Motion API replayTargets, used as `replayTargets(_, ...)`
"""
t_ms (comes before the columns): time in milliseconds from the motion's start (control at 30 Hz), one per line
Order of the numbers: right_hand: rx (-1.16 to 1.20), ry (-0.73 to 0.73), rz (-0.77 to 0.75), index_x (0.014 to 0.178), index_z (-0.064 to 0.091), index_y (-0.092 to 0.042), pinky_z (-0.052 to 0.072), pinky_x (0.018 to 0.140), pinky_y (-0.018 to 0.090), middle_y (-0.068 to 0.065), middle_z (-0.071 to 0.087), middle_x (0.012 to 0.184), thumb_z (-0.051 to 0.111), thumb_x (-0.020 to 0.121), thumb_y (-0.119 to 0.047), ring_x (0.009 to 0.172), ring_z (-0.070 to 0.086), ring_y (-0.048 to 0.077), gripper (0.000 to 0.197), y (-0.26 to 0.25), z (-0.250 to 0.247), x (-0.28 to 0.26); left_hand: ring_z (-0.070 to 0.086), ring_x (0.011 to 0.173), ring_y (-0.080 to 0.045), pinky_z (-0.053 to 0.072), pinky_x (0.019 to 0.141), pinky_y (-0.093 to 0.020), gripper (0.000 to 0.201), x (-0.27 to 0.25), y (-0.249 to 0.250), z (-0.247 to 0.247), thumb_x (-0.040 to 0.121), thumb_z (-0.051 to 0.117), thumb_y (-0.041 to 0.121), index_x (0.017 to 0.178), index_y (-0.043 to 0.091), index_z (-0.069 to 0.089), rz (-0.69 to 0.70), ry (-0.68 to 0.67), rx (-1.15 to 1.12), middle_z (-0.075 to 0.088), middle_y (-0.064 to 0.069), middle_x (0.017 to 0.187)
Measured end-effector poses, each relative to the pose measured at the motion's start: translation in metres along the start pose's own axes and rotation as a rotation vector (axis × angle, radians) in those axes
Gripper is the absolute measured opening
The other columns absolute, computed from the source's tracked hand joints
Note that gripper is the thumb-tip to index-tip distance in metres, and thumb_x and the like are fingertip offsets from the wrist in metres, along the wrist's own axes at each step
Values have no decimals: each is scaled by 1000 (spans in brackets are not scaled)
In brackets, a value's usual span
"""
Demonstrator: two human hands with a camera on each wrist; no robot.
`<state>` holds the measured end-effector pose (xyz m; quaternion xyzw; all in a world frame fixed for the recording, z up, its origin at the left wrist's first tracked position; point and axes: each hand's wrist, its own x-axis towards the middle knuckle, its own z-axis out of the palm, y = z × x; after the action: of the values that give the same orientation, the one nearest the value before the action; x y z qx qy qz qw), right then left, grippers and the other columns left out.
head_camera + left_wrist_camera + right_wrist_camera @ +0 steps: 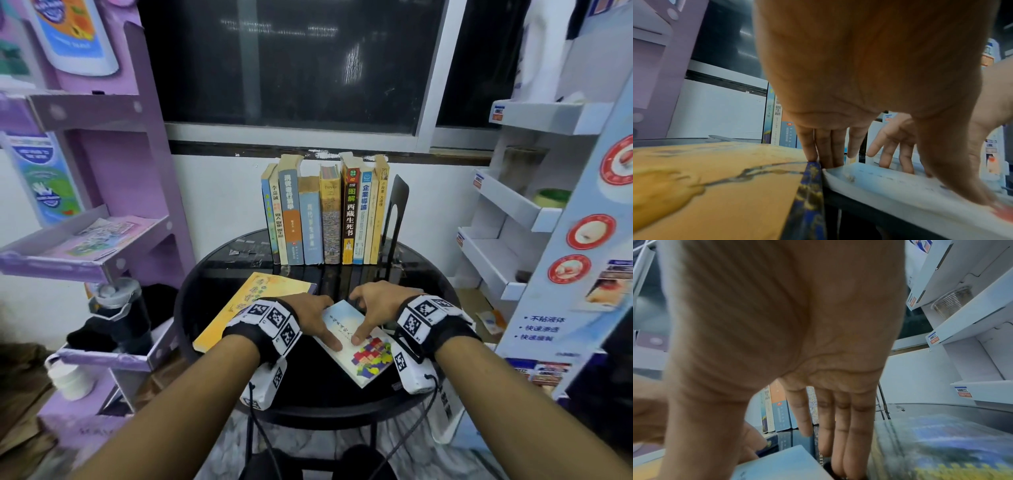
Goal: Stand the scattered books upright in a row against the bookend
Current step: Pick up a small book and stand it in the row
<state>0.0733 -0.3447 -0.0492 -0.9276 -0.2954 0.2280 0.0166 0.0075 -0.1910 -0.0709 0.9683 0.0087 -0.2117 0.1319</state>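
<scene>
Several books stand upright in a row at the back of the round black table, leaning on a black bookend at their right. A large yellow book lies flat at the front left. Beside it lies a white book with coloured blocks on its cover. My left hand holds this book's left edge, its fingers pushed down between the two flat books and the thumb on the cover. My right hand grips the far right edge, with its fingers over the side and its thumb on top.
A purple shelf unit stands close on the left, with a dark bottle on a lower tier. White shelving stands on the right. The wall and a dark window are behind the book row.
</scene>
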Motion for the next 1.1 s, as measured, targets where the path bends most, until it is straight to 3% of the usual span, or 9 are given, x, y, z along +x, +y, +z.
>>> replayTargets(267, -11, 55, 27, 135, 48, -5, 47, 100, 39, 9, 57, 131, 89, 63, -39, 118, 56, 27, 89, -4, 12, 1, 48, 126, -27, 41, 106, -44, 102, 4, 5, 9, 62, 84, 50, 143, 14, 34, -11, 124, 91, 46, -7, 141)
replayTargets(500, 61, 88, -3, 127, 53, -11, 48, 94, 34, 5, 59, 126, 92, 60, -32, 114, 56, 23, 80, -1, 12, 3, 48, 117, -27, 44, 98, -40, 94, 7, 2, 8, 60, 88, 45, 137, 17, 42, -21, 192, 66, 49, -8, 128)
replayTargets(733, 232, 160, -53, 109, 46, -17, 44, 72, 27, 2, 60, 112, 87, 68, -17, 97, 57, 17, 58, 2, 10, -1, 48, 114, -23, 41, 99, -34, 80, 5, -8, 11, 67, 86, 27, 133, 19, 42, 48, 323, -149, 43, -5, 122)
replayTargets(867, 272, 179, -91, 109, 43, -21, 49, 77, 30, 0, 60, 108, 85, 71, -17, 96, 61, 18, 57, 0, 2, -3, 47, 101, -15, 40, 88, -27, 67, 5, -14, 3, 71, 83, 21, 125, 19, 45, 117, 395, -276, 43, -2, 115)
replayTargets(1000, 367, 247, -115, 104, 40, -22, 48, 63, 27, 0, 60, 102, 84, 73, -15, 82, 61, 15, 54, -1, -11, -8, 56, 101, -20, 45, 82, -29, 51, 4, -20, -7, 77, 78, 19, 118, 17, 48, 144, 443, -461, 56, -1, 110)
replayTargets(1100, 486, 366, -133, 107, 38, -22, 49, 57, 22, -2, 58, 98, 82, 75, -10, 75, 60, 10, 56, -1, -20, -12, 60, 100, -24, 51, 86, -37, 37, 6, -28, -12, 83, 73, 22, 110, 18, 48, 147, 483, -671, 61, -3, 108)
